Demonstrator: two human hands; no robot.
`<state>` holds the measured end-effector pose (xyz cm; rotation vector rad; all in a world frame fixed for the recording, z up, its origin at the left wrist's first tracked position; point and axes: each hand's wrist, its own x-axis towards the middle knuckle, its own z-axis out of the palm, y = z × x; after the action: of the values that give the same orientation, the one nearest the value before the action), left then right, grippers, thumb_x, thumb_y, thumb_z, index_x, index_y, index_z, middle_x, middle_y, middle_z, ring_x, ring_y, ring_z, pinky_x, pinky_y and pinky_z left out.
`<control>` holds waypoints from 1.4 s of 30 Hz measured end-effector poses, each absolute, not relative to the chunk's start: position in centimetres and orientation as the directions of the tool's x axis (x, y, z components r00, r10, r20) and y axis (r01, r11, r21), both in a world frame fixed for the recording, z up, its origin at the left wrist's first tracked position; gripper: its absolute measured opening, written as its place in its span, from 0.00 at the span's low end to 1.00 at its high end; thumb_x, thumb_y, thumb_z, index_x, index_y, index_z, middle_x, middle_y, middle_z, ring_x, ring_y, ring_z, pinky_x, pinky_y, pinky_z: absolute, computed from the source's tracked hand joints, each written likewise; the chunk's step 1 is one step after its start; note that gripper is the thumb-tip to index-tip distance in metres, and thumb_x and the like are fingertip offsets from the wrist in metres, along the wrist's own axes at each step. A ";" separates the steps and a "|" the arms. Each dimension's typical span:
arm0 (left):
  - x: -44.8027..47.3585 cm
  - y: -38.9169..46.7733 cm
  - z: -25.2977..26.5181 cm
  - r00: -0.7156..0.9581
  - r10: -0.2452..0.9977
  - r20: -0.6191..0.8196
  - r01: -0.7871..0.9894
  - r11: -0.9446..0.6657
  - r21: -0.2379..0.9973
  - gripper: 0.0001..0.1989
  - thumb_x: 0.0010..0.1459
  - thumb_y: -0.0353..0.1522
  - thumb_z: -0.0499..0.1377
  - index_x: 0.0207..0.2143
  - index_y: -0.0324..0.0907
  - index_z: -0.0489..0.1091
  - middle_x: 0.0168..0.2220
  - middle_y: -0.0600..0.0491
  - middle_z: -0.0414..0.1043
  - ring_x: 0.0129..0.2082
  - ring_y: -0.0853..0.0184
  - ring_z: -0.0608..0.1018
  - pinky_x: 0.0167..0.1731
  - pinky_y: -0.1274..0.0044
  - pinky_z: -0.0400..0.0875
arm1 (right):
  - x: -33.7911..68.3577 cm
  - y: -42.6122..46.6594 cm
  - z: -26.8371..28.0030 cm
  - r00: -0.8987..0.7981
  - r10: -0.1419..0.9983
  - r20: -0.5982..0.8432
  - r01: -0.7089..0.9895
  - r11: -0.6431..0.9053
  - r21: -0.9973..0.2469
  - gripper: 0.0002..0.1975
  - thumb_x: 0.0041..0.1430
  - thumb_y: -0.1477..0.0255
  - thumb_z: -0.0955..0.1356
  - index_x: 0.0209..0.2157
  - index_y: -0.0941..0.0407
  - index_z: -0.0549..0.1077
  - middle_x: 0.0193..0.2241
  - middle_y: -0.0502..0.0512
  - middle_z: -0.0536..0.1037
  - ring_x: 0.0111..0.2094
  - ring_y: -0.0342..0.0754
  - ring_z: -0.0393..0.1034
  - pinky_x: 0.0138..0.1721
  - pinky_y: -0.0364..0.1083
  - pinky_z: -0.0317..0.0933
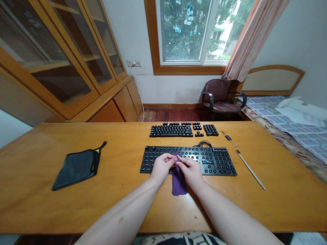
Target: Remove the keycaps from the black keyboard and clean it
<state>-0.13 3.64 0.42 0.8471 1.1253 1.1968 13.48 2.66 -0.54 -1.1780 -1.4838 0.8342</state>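
Observation:
Both my hands meet over the front middle of a black keyboard base [219, 163] whose keycaps are off, showing rows of bare switches. My left hand [163, 166] pinches the upper end of a purple cloth [179, 183] between thumb and fingers. From the other side my right hand [191, 170] pinches the same end, fingertips touching the left ones. The cloth's lower part hangs over the keyboard's front edge toward the desk. Behind the base, the removed black keycaps [171, 131] stand in keyboard order, in separate groups.
A folded dark grey cloth [78, 166] lies at the left of the wooden desk [122, 204]. To the right are a thin brush [251, 170] and a wire keycap puller [228, 137]. A coiled cable [204, 143] sits behind the base. Beyond stand an office chair [222, 95] and a bed.

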 end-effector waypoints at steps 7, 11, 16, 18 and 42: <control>-0.1 3.7 0.3 -0.036 0.967 -0.253 -0.271 0.234 0.934 0.17 0.36 0.40 0.69 0.25 0.37 0.72 0.20 0.55 0.73 0.20 0.73 0.73 0.26 0.80 0.71 | 13.5 2.8 -0.7 0.026 0.943 0.330 0.283 0.310 -0.908 0.06 0.53 0.70 0.68 0.31 0.51 0.79 0.26 0.53 0.77 0.28 0.47 0.70 0.32 0.46 0.64; 0.0 3.6 0.3 -0.029 0.973 -0.230 -0.249 0.216 0.944 0.16 0.39 0.41 0.68 0.26 0.38 0.72 0.19 0.56 0.72 0.19 0.73 0.72 0.24 0.81 0.69 | 13.7 2.8 -0.4 -0.010 0.951 0.309 0.257 0.301 -0.918 0.08 0.54 0.70 0.68 0.34 0.50 0.79 0.28 0.53 0.77 0.30 0.47 0.70 0.35 0.47 0.64; -0.1 3.7 0.1 -0.044 0.981 -0.188 -0.205 0.175 0.963 0.15 0.40 0.41 0.67 0.23 0.38 0.72 0.18 0.57 0.70 0.19 0.73 0.71 0.22 0.81 0.67 | 13.6 2.9 0.0 -0.061 0.960 0.272 0.268 0.278 -0.922 0.13 0.52 0.69 0.69 0.41 0.49 0.77 0.28 0.53 0.77 0.30 0.47 0.70 0.35 0.47 0.64; 0.0 3.6 0.1 -0.043 0.981 -0.189 -0.205 0.176 0.963 0.15 0.41 0.41 0.67 0.25 0.38 0.73 0.20 0.55 0.72 0.20 0.72 0.72 0.25 0.79 0.69 | 13.6 2.9 -0.1 -0.042 0.957 0.285 0.279 0.286 -0.917 0.11 0.52 0.69 0.69 0.39 0.49 0.78 0.27 0.53 0.77 0.30 0.47 0.70 0.35 0.48 0.63; -0.6 3.7 0.6 0.119 0.992 -0.042 -0.180 0.064 0.982 0.15 0.50 0.36 0.62 0.39 0.41 0.66 0.29 0.56 0.71 0.29 0.71 0.74 0.36 0.77 0.69 | 14.2 3.7 -0.2 0.078 0.997 -0.013 -0.122 -0.003 -0.993 0.13 0.48 0.63 0.70 0.34 0.56 0.78 0.23 0.51 0.76 0.20 0.43 0.64 0.21 0.43 0.59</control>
<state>-0.56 3.74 0.62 1.0879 1.0156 1.1680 14.19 3.70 -0.15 -1.1612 -1.0583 1.2120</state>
